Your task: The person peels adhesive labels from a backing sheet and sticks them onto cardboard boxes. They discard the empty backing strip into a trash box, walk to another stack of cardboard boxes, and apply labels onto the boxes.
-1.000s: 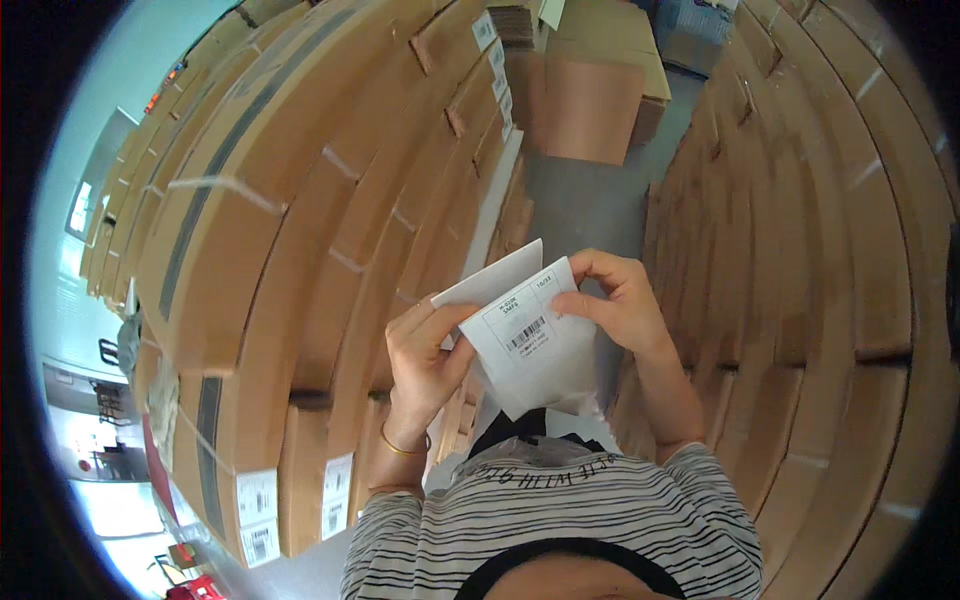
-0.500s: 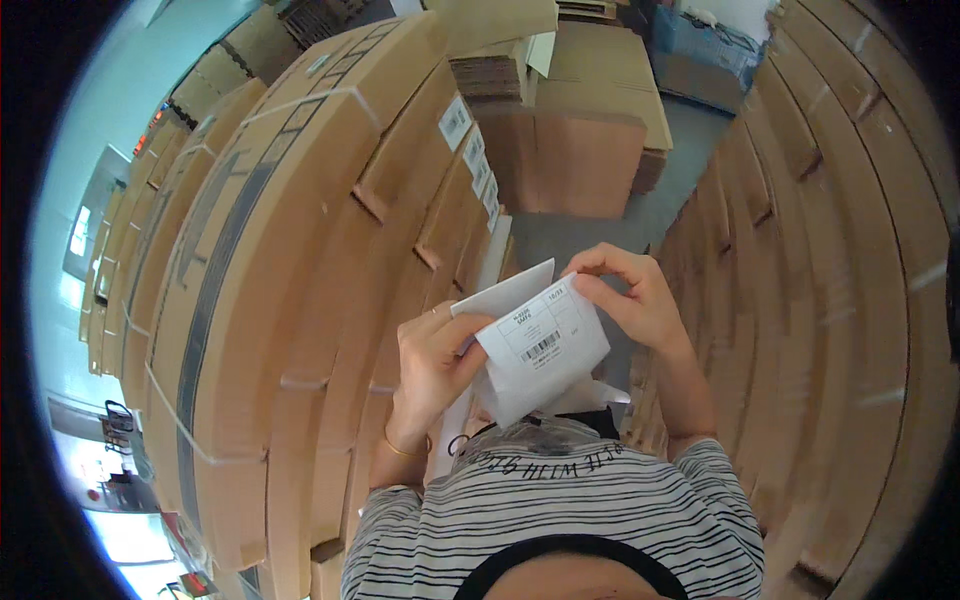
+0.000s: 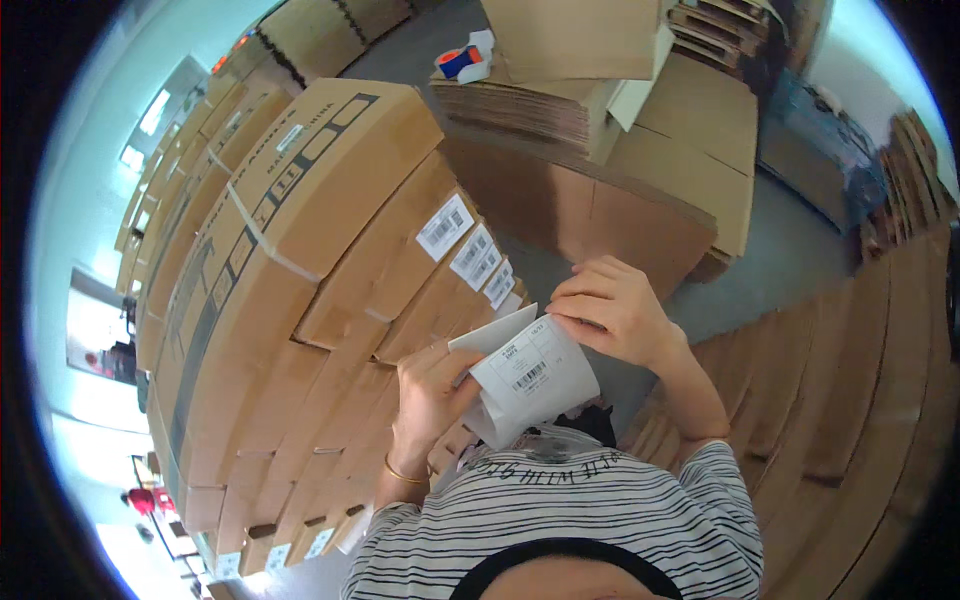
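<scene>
White label strip (image 3: 545, 378), lower in view than before: we hold it five o'clock of centre, long axis eleven-to-five, head toward eleven, left hand (image 3: 432, 392) gripping, right hand (image 3: 612, 315) at its corner, grip unclear.

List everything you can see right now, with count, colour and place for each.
Label sheets: exact count unclear, white with dark print, centre.
Left cartons: many, brown, stacked at left.
Strap: at least one, white, across the top left carton.
Carton labels: several, white, on left carton ends.
Right cartons: many, brown, at right.
Flat cardboard: several piles, brown, ahead.
Probable tape roll: one, orange and blue, on a cardboard pile.
Container: one, blue, upper right.
Floor: grey, ahead.
Bracelet: one, gold, left wrist.
Shirt: one, white with dark stripes, bottom.
Left hand: one, bare, gripping the sheets' left side.
Right hand: one, bare, fingers at their upper right corner.
</scene>
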Tool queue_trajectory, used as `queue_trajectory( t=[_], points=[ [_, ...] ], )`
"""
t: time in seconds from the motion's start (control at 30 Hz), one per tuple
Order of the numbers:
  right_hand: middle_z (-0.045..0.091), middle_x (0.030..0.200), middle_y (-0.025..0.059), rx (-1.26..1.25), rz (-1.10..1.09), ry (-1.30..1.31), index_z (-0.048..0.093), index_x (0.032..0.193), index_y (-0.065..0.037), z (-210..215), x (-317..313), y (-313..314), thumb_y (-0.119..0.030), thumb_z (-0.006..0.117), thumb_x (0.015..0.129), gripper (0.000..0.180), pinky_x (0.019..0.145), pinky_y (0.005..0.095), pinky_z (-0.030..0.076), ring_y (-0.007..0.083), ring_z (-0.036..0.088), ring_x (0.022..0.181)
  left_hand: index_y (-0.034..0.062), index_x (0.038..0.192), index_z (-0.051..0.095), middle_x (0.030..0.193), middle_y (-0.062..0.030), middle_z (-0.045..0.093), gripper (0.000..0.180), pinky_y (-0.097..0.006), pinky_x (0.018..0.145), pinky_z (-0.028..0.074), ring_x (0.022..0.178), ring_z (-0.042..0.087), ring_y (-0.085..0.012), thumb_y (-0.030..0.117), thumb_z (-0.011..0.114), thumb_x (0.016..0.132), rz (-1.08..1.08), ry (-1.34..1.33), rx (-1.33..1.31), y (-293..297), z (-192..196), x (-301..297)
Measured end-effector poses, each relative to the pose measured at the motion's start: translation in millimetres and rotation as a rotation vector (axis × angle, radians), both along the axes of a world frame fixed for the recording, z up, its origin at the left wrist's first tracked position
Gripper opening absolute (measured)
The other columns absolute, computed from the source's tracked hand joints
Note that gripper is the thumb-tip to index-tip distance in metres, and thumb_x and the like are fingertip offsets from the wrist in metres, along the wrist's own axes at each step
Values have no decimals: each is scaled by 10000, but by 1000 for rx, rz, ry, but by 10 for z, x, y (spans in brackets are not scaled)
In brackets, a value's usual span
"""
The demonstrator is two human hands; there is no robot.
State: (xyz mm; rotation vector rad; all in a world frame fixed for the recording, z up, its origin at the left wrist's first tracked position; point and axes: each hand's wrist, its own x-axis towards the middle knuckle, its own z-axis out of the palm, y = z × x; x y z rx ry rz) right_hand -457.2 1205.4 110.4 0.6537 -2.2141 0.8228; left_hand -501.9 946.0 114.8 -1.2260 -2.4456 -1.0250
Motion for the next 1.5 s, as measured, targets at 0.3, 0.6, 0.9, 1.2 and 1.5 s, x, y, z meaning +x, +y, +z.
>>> queue_trajectory(
  t=[0.3, 0.6, 0.9, 1.2, 1.5],
  points=[
    [648, 904, 193, -1151, 242, -122, 512, 1026, -20, 14, -1177, 1249, -90, 502, 937, 114, 702, 308, 533, 211, 646, 789, 55, 784, 663, 679, -78, 578, 224, -357, 554, 453, 607, 572, -250, 59, 733, 572, 258, -22, -198, 713, -246, -695],
    [612, 908, 37, -1123, 695, -609, 437, 1170, -47, -607, -3257, 1576, 1, 565, 871, 329, 724, 219, 450, 83, 575, 830, 64, 849, 666, 793, -68, 637, 319, -371, 655, 513, 831, 640, -279, 52, 709, 533, 212, 37, -142, 1446, -352, -1551],
    [623, 931, 49, -758, 1016, -834, 422, 1177, -60, -1577, -5151, 422, -46, 624, 865, 372, 690, 248, 451, 94, 588, 830, 72, 827, 661, 785, -60, 637, 306, -483, 959, 480, 787, 650, -232, 82, 728, 529, 504, -160, -267, 1656, -624, -2198],
    [642, 930, 129, -585, 1446, -683, 419, 1186, -62, -2358, -5703, -654, -128, 713, 822, 473, 707, 303, 495, 175, 645, 824, 53, 835, 646, 779, -47, 615, 341, -566, 1056, 367, 745, 624, -194, 88, 707, 501, 881, -277, -435, 1932, -1402, -2806],
    [630, 963, 95, -667, 1592, -443, 490, 1127, -59, -2582, -5788, -1042, -161, 769, 756, 476, 718, 325, 522, 244, 667, 815, 55, 852, 661, 787, -34, 625, 298, -566, 1073, 346, 724, 623, -170, 96, 687, 558, 1004, -272, -614, 1959, -1690, -3036]
  ],
)
